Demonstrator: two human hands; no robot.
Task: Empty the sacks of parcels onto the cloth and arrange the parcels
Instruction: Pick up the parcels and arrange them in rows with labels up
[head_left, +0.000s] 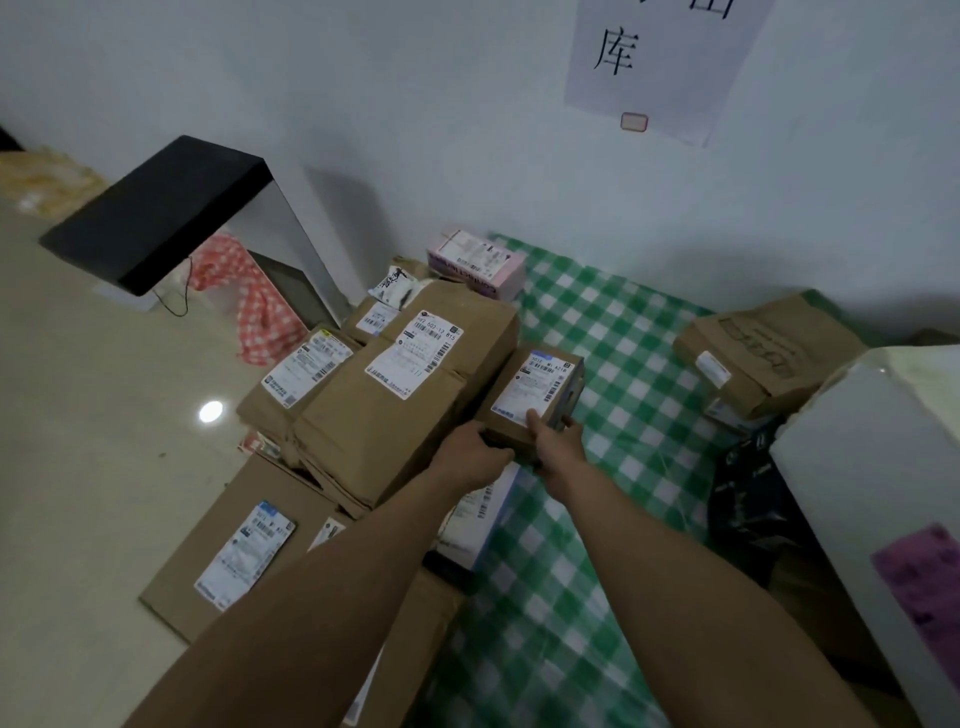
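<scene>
Small brown labelled parcel (532, 397) is sitting on the green checked cloth (613, 332), left hand (475, 457) and right hand (558, 441) both gripping its near end.

The left arm (322, 597) and right arm (675, 571) stretch forward together; left hand (475, 457) and right hand (558, 441) grip the near end of a box (530, 395).

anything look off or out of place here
The flat carton at lower left seems to lie on the floor, off the green checked cloth; left hand and right hand grip a small box.
</scene>
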